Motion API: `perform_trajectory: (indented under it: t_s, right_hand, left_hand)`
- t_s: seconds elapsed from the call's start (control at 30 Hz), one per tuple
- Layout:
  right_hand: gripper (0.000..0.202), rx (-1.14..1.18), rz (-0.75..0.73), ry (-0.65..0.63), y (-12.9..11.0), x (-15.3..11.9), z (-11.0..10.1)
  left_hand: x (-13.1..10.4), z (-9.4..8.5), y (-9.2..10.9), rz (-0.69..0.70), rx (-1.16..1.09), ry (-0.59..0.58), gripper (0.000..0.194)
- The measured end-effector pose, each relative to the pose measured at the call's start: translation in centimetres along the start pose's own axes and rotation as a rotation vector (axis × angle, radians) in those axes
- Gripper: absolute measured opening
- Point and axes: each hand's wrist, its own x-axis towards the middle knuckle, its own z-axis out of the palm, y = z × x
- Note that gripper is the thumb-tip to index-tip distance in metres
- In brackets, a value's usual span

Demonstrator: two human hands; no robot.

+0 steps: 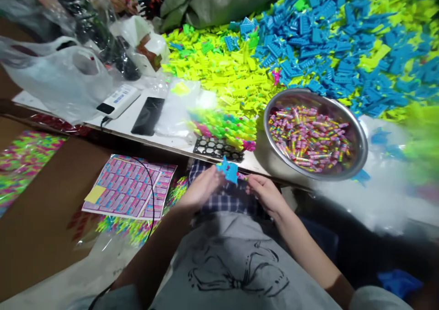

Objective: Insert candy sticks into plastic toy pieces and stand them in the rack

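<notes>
Blue piece (pixel 230 171) pinched in left hand (pixel 206 185), right hand (pixel 265 192) just beside.

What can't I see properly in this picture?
In the head view:
- Left hand: fingertips blurred beside the blue piece.
- Pink bit at the right hand: too small, partly covered by fingers.
- Pink sheet: words too small.
- Metal bowl: bottom covered by little tubes.
</notes>
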Motion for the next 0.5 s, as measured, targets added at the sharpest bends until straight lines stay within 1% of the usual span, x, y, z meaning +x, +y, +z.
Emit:
perform_trajectory:
  t_s: [0.07, 0.1, 0.13, 0.2, 0.27, 0.3, 0.37, 0.5]
  right_hand:
    - [0.029, 0.188, 0.097, -0.062, 1.1, 0.6, 1.3]
    - [0.03, 0.276, 0.139, -0.099, 1.5, 0.8, 2.0]
    - [0.031, 0.356, 0.175, -0.129, 1.9, 1.0, 2.7]
    - [0.032, 0.471, 0.237, -0.158, 2.3, 1.2, 3.7]
    - [0.031, 0.521, 0.28, -0.158, 2.5, 1.3, 4.5]
    - [0.031, 0.527, 0.294, -0.155, 2.6, 1.3, 4.7]
    - [0.031, 0.514, 0.31, -0.152, 2.6, 1.3, 5.0]
    - [0.031, 0.442, 0.289, -0.147, 2.7, 1.1, 5.4]
  left_hand:
    - [-0.1, -0.7, -0.6, 0.022, -0.085, -0.017, 0.048]
    - [-0.2, -1.0, -0.8, 0.039, -0.093, -0.008, 0.049]
    - [-0.3, -1.3, -1.1, 0.06, -0.084, 0.025, 0.047]
    - [-0.3, -1.8, -1.6, 0.122, -0.036, 0.154, 0.037]
    - [-0.3, -2.3, -1.7, 0.201, 0.04, 0.268, 0.032]
    - [-0.2, -2.4, -1.6, 0.241, 0.073, 0.296, 0.034]
    - [-0.1, -2.4, -1.1, 0.307, 0.108, 0.291, 0.036]
    - [0.4, -1.6, 0.3, 0.346, 0.1, 0.188, 0.04]
